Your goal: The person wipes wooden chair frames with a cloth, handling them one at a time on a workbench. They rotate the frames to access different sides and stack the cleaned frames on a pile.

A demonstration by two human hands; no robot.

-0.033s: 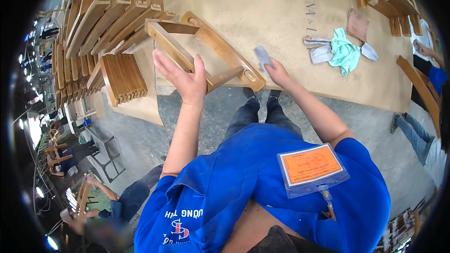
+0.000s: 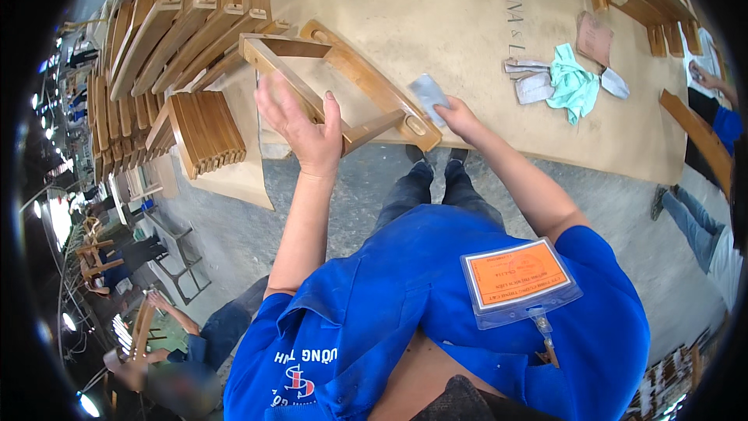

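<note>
A wooden frame [image 2: 366, 78] of rails and crosspieces stands tilted at the near edge of the covered table. My left hand [image 2: 308, 129] rests against its raised rail, fingers stretched and thumb apart, not wrapped round the wood. Just right of the frame, my right hand [image 2: 461, 119] pinches a grey piece of sandpaper [image 2: 428, 95] between thumb and fingers. The sandpaper is close to the frame's lower rail; I cannot tell whether they touch.
Similar wooden frames [image 2: 164, 39] stand stacked at the left, beside a bundle of wooden pieces [image 2: 209, 129]. A mint-green cloth [image 2: 573, 86], grey pads [image 2: 534, 87] and a brown sheet [image 2: 595, 39] lie at right. Another person [image 2: 226, 327] handles wood at lower left.
My right hand has shifted slightly left and turned the sandpaper, so more of its flat face shows. My left hand and the frame are nearly unmoved.
</note>
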